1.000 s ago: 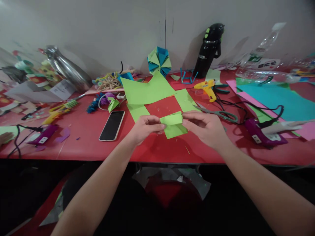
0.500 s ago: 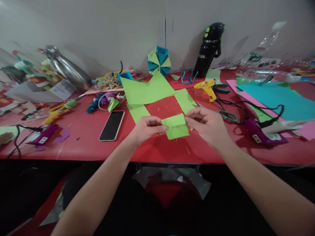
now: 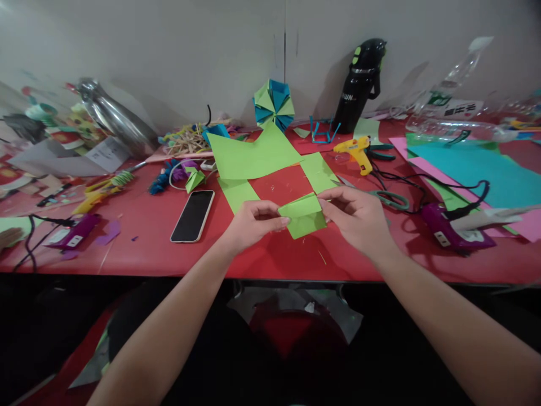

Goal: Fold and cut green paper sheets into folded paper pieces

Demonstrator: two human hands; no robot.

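Between my two hands is a small folded piece of light green paper [image 3: 305, 221], held a little above the red table [image 3: 270, 262]. My left hand [image 3: 258, 223] pinches its left edge between thumb and fingers. At its upper right corner, my right hand [image 3: 351, 217] grips it with thumb and forefinger. A fold line runs across the paper near its top. Just beyond it lie a large green paper sheet [image 3: 253, 155] and smaller green pieces, one [image 3: 319, 172] near my right hand. A phone [image 3: 193, 216] rests left of my left hand.
A yellow glue gun [image 3: 357, 151], scissors [image 3: 391, 199] and a purple power strip [image 3: 459, 228] lie to the right. A folded paper ball [image 3: 274, 105] and a black flask [image 3: 359, 84] stand by the wall. Blue sheets [image 3: 473, 169] and a plastic bottle [image 3: 448, 90] are farther right.
The small green paper has tilted slightly, and its top flap stands a bit more apart along the upper edge. Both hands keep their hold almost in place.
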